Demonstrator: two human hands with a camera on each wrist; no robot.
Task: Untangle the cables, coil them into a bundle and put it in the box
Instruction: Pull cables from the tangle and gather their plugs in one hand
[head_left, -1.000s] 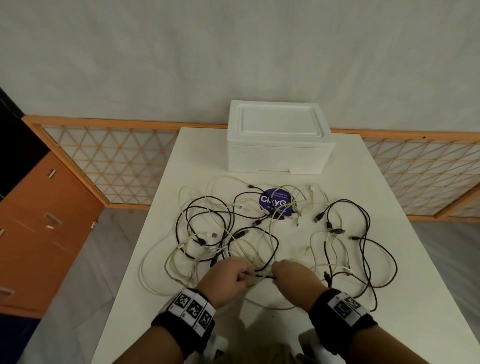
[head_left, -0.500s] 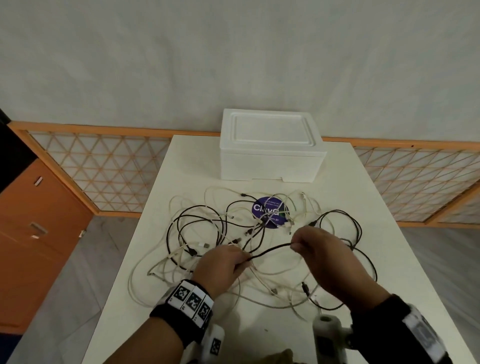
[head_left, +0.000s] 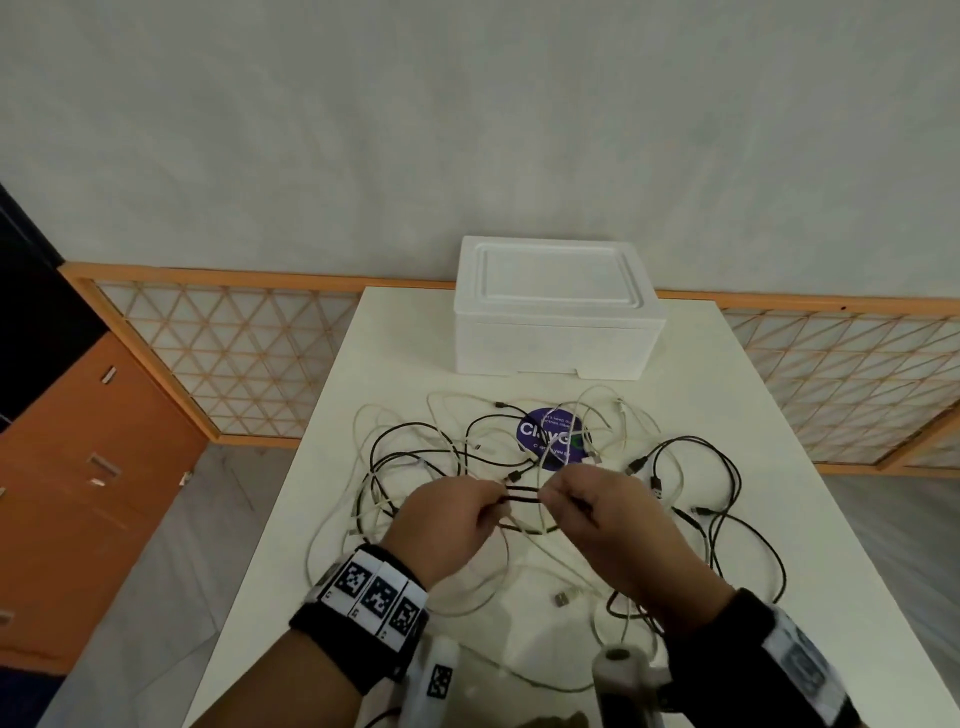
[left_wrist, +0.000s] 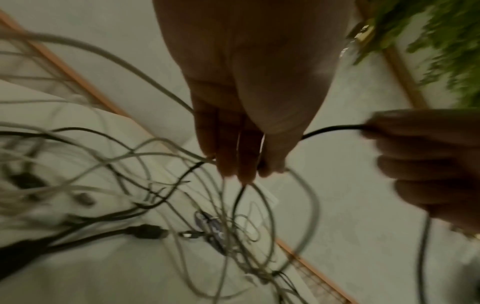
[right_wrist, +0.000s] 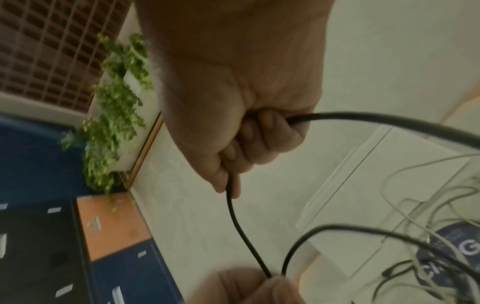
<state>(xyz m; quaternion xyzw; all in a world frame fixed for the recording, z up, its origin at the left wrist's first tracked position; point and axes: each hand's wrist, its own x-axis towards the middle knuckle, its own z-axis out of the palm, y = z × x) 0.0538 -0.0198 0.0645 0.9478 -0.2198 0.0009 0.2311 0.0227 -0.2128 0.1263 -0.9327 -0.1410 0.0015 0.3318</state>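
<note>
We are holding a thin black cable (head_left: 522, 498) above the white surface (head_left: 810, 571), our left hand (head_left: 447, 525) pinching it with curled fingers (left_wrist: 228, 148) and our right hand (head_left: 597, 512) clenching around it in a fist, fingers (right_wrist: 259, 131) wrapping the cord; the two hands are sitting close together, and short black strands are running between them in the head view. From the right wrist view the black cable is leaving the fist, dropping down and meeting the left hand at the bottom edge, while another black length is arching off to the right. Beneath and around our hands the tangle of black and off-white cables (head_left: 415, 467) is lying spread over the surface, loops crossing one another, several plugs showing, one silver plug (head_left: 563, 598) lying near our right forearm. Some of the pale strands are lying across a round dark purple sticker with white lettering (head_left: 550, 439), which is sitting between the tangle and the white foam box with its lid on (head_left: 556, 306) at the far end of the surface, well apart from our hands. Both wrists are wearing black bands, the left one carrying black-and-white square markers (head_left: 376, 592). Beyond the surface a lattice screen with an orange wooden frame (head_left: 234, 358) is running along the grey wall
</note>
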